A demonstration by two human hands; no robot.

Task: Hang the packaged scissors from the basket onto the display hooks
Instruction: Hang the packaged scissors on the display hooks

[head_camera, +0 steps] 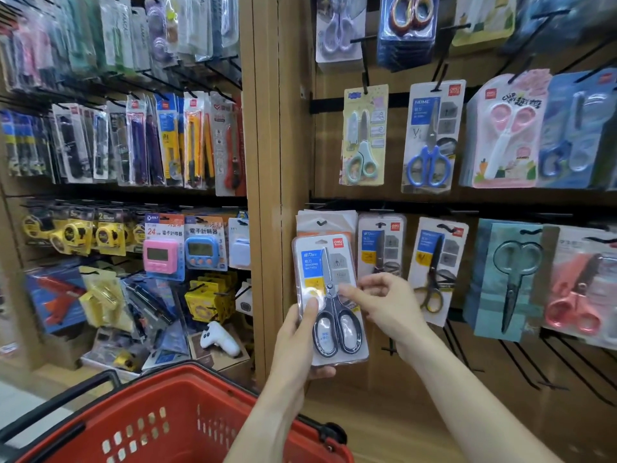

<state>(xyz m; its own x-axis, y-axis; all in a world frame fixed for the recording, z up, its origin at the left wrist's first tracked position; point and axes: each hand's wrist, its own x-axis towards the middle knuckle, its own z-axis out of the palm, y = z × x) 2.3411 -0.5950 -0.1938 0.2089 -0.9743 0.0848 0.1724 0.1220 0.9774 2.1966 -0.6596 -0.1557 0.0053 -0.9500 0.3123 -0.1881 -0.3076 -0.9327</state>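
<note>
A blister pack of black-handled scissors [329, 295] is held upright in front of the lower display row. My left hand [300, 335] grips its left edge and bottom, thumb on the front. My right hand [384, 302] touches the pack's right side with forefinger and thumb, the other fingers curled. Just behind the pack's top hang matching packs on a black hook [321, 223]. The red basket [173, 419] with black handles sits below at the bottom left; its inside is hidden from here.
Other scissor packs hang to the right on the wooden panel, such as one with yellow handles [434, 269] and a blue one above [430, 138]. Bare black hooks [390, 349] jut out below. Left shelves hold utility knives, tape measures and timers.
</note>
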